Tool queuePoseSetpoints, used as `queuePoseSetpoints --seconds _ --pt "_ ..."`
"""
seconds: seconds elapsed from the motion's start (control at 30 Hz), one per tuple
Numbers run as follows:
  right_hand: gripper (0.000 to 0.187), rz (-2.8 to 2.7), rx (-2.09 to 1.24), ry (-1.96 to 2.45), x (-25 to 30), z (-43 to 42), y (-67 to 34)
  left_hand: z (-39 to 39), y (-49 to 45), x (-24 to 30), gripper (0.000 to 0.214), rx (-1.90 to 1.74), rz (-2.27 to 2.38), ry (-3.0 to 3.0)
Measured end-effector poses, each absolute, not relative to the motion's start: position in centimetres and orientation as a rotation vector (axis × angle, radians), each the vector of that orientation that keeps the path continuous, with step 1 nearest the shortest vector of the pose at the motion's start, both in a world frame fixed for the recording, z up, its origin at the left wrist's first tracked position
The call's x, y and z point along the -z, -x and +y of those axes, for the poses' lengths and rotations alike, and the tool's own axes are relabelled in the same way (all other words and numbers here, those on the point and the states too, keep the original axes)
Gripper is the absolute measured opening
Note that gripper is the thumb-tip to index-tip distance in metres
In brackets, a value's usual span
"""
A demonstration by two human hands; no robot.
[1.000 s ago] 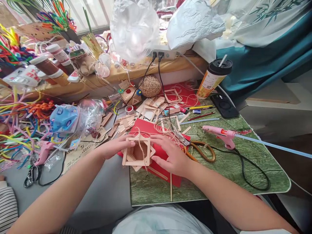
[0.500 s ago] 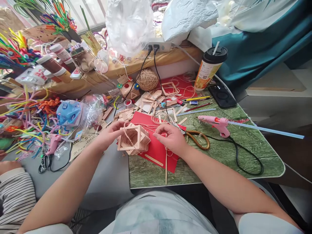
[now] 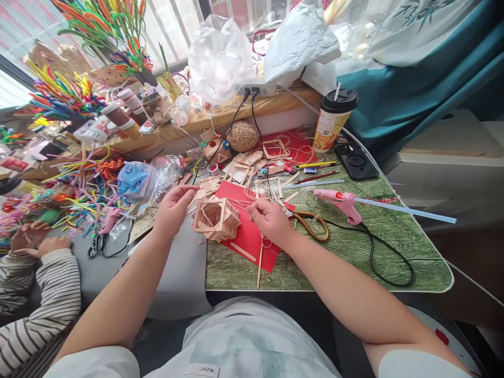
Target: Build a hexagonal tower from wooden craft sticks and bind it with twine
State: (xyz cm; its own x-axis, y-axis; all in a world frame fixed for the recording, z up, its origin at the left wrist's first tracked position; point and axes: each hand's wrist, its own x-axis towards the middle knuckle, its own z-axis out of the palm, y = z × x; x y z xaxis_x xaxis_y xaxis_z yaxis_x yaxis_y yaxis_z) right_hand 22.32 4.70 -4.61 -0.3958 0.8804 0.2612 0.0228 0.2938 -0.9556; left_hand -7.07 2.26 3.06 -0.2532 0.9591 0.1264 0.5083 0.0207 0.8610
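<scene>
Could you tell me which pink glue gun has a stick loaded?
The glue gun on the green mat, near the right hand; the other gun, among pipe cleaners, shows none.

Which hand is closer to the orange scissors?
Right. The right hand sits just left of the scissors, close beside their handles. The left hand is farther off, on the other side of the stick frame.

Both bare forearms reach forward from the lower corners and converge toward the middle. The left hand is turned palm toward the right, its fingers loosely curved and apart, thumb raised. The right hand lies knuckles up, fingers curled in, thumb and forefinger pinched together.
</scene>
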Motion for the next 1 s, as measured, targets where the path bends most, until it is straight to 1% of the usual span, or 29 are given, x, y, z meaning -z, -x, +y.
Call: queuePoseSetpoints --seconds 0.1,0.17,0.23,0.33,0.47,0.53,0.6,0.67,0.77,0.87,1.0 --pt "0.04 -1.703 -1.201 0.878 4.9 4.9 -22.2 1.2 7.2 -2.4 0.031 -1.446 1.78 -1.496" --pt "0.031 -1.673 -1.242 0.881 5.4 5.0 -22.0 0.3 7.3 -1.9 0.029 -1.522 1.803 -1.522" --pt "0.021 -1.627 -1.275 0.861 5.8 4.9 -21.8 -0.8 7.2 -1.6 0.029 -1.485 1.849 -1.573" --pt "0.018 -1.643 -1.213 0.83 5.7 4.6 -21.7 -2.8 6.9 -1.4 0.03 -1.33 1.932 -1.703" --pt "0.012 -1.849 -0.97 0.679 2.9 4.8 -21.3 -5.7 6.6 -1.1 0.022 -1.225 1.96 -2.009" --pt "0.02 -2.085 -0.798 0.465 0.6 5.4 -20.2 -6.9 6.6 -0.7 0.018 -1.211 1.921 -2.16" --pt "0.029 -2.384 -0.519 0.252 -1.8 6.4 -18.6 -7.6 6.8 -0.2 0.017 -1.087 1.868 -2.3" --pt "0.024 -2.631 -0.232 0.048 -3.6 7.4 -16.7 -7.8 7.0 0.2 0.019 -0.884 1.795 -2.426" --pt "0.012 -2.826 0.067 -0.085 -4.9 8.4 -14.1 -7.1 7.0 0.3 0.026 -0.674 1.705 -2.561" --pt "0.006 -2.918 0.223 -0.17 -5.1 9.0 -12.7 -6.2 6.7 -0.1 0.029 -0.594 1.645 -2.641" --pt "0.008 -2.937 0.239 -0.133 -5.1 10.1 -12.9 -5.5 6.3 -0.8 0.023 -0.443 1.56 -2.676"
